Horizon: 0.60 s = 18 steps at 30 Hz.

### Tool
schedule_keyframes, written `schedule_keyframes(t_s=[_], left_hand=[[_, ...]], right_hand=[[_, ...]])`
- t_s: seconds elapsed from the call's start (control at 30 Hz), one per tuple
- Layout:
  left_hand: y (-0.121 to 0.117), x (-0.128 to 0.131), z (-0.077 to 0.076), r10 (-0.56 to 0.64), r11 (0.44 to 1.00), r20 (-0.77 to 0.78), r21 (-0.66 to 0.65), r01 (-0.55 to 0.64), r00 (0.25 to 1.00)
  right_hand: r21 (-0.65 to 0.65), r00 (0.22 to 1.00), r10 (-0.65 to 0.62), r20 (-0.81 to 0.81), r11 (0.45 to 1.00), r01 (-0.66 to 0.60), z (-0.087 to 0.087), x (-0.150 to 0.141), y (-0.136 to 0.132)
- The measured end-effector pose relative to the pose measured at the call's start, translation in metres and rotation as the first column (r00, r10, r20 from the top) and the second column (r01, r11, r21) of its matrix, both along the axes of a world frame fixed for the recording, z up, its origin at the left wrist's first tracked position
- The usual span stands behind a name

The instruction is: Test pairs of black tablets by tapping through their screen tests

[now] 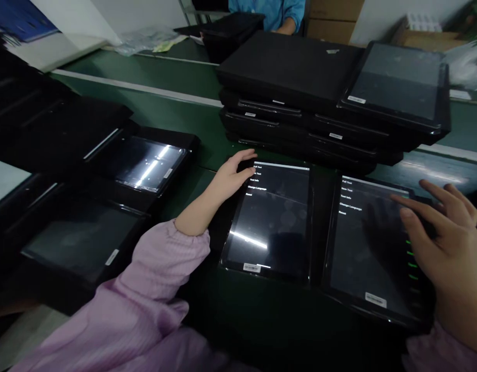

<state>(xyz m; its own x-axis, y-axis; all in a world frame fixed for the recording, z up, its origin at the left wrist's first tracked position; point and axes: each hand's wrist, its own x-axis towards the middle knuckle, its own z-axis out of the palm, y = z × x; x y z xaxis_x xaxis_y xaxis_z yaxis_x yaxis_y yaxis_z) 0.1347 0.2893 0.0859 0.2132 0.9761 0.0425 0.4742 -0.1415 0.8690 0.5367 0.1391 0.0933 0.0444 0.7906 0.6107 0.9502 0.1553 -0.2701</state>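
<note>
- Left hand [231,178]: your fingers are moderately parted and grip nothing. The thumb lies at the upper left edge of the nearer-left tablet [277,222], by its menu lines; whether it presses, I cannot tell.
- Right hand [447,232]: your fingers are spread wide, holding nothing. The forefinger points over the upper right of the second tablet [362,248]; contact cannot be confirmed.
- Placement: both tablets lie face up, side by side, one by each hand's fingertips, presumably so you can reach either screen without crossing arms. Each shows a menu at its upper left.
- Beyond your fingertips: a stack of black trays [285,67] bears a dark-screened tablet [397,82], likely piled to save bench room.
- Left of your left fingers: another tablet [145,163] rests face up, its screen reflecting light.
- Past the stack: a person in blue [277,8].
</note>
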Motion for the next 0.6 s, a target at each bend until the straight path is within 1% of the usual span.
schedule_keyframes(t_s=[0.1,0.2,0.27,0.4,0.6], left_hand=[[0.0005,0.0008,-0.0001,-0.001,1.000,-0.016,0.020,0.001,1.000],[0.0001,0.0004,0.0009,0.012,1.000,0.021,-0.008,-0.012,1.000],[-0.0006,-0.0002,0.0017,0.015,1.000,0.036,-0.023,-0.014,0.999],[-0.0016,-0.0012,0.0017,0.008,0.999,0.051,-0.034,-0.006,0.999],[-0.0005,-0.0029,0.0032,-0.003,0.997,0.114,-0.078,0.012,0.994]], right_hand=[[0.025,0.998,-0.010,-0.055,1.000,0.011,0.0075,-0.0076,-0.0018],[0.039,0.998,0.037,-0.058,0.999,-0.035,0.0097,-0.0111,-0.0029],[0.023,0.996,0.085,-0.031,0.996,-0.085,0.0095,-0.0120,-0.0035],[-0.013,0.990,0.140,0.001,0.990,-0.140,0.0084,-0.0125,-0.0042],[-0.077,0.986,0.167,0.013,0.983,-0.165,0.0032,-0.0079,-0.0036]])
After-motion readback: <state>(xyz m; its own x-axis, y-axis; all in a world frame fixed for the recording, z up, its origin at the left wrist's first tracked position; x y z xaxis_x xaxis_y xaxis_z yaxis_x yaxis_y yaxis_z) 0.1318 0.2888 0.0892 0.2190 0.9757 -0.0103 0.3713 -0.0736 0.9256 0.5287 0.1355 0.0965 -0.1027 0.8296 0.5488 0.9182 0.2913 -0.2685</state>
